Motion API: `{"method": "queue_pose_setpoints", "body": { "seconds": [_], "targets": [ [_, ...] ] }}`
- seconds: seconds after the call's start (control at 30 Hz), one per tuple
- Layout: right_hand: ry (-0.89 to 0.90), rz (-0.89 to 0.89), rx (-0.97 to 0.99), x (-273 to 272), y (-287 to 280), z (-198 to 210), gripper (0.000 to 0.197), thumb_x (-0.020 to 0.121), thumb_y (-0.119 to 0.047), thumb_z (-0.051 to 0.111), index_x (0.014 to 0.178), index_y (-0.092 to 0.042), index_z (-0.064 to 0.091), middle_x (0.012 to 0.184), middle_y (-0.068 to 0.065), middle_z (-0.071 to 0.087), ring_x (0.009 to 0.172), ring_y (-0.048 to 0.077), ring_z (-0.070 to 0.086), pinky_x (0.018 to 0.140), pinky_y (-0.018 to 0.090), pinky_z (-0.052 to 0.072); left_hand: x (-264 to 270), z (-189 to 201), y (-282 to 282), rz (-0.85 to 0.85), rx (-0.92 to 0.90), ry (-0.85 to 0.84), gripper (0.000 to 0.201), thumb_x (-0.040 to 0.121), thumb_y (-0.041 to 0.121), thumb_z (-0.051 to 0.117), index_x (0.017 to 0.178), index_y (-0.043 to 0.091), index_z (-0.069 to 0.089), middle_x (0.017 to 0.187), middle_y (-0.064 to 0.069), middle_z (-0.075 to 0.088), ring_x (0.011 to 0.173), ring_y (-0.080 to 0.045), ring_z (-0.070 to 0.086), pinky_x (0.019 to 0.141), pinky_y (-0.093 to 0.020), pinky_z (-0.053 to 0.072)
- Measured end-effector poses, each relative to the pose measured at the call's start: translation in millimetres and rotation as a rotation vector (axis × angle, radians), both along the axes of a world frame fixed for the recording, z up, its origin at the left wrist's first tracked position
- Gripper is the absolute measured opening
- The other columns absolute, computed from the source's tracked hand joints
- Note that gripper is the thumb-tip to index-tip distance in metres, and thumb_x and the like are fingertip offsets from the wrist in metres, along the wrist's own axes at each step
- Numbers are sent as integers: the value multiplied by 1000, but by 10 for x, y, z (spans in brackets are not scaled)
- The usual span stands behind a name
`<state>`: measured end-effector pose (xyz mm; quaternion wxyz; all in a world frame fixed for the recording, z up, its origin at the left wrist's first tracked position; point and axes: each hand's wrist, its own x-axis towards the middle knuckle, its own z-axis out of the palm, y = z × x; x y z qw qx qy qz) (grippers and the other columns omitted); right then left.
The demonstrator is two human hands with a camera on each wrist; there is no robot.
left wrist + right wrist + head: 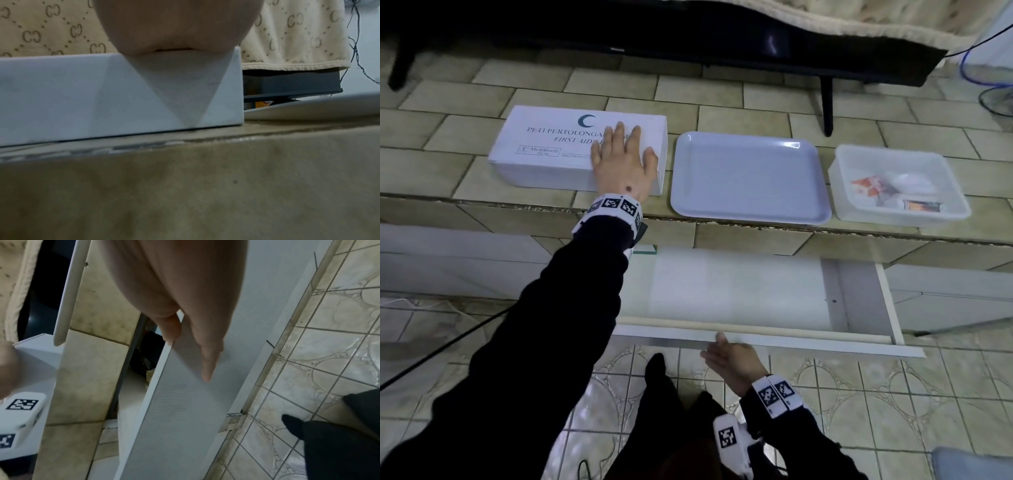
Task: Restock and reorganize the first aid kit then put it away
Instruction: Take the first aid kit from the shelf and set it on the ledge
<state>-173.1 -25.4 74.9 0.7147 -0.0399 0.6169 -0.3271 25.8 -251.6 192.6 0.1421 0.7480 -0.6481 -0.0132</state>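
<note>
The white first aid kit box [544, 147] lies closed and flat at the worktop's left end, printed lid up, just beside the front edge.

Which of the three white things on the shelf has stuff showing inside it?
The clear tub at the right end: packets show inside. The tray holds nothing, and the first aid box is closed.
</note>
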Motion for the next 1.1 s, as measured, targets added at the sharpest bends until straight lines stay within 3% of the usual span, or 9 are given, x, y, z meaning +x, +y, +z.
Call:
{"method": "queue_pose_setpoints", "body": {
  "seconds": [0.13,0.3,0.47,0.63,0.7,0.77,0.87,1.03,1.1],
  "targets": [
    [3,-113,-19,72,-319,21,21,97,-10,44,107,6,52,80,18,57,77,28,57,77,36,49,-8,-14,-6,5,-25,-11,54,98,40,21,147,19,22,156,-7,16,145,-24,11,117,-42,4],
    [66,-191,-81,158,-711,106,23,98,-9,44,101,11,55,85,19,61,71,24,59,83,36,48,6,-47,-16,12,-41,-17,54,97,40,22,147,19,24,156,-7,18,144,-24,12,116,-42,5],
    [125,-251,-104,242,-1058,158,30,97,-17,47,107,10,54,69,15,66,70,24,63,63,28,53,-9,-40,-13,5,-52,-20,53,97,39,23,147,18,24,156,-8,19,144,-25,13,116,-42,5],
    [165,-246,-55,275,-1282,190,49,95,-27,50,116,17,52,84,18,64,82,26,64,85,33,53,-5,-29,-12,12,-43,-25,53,98,38,23,147,19,24,156,-7,18,144,-24,12,117,-42,5],
    [124,-421,169,184,-1359,229,59,99,-39,35,124,14,44,104,21,59,104,29,59,98,34,44,-5,-26,-9,14,-54,-18,53,97,38,25,147,19,25,156,-7,19,144,-24,13,117,-42,5],
    [69,-401,135,138,-1458,224,50,102,-31,26,137,5,33,132,22,46,116,26,50,97,29,44,-8,-23,-6,14,-57,-12,52,97,37,25,146,18,26,155,-8,20,144,-24,14,117,-42,5],
    [-39,-307,-74,194,-1431,97,44,100,-9,36,139,9,27,148,21,32,119,21,48,76,14,48,-11,-23,-2,10,-48,-17,53,97,37,24,147,19,25,156,-7,19,144,-24,13,117,-42,5],
    [-108,-415,-74,234,-1467,68,39,99,-4,32,138,-2,36,146,14,39,135,24,40,96,27,44,-10,-11,4,4,-35,-18,53,97,37,23,147,18,24,156,-8,18,144,-25,12,117,-43,5],
    [-154,-409,-72,203,-1439,124,29,96,2,34,118,-5,52,126,11,53,129,24,47,95,33,41,-10,-1,2,0,-37,-13,53,97,38,23,147,18,24,156,-8,18,144,-25,12,117,-43,5]
  ]
}}
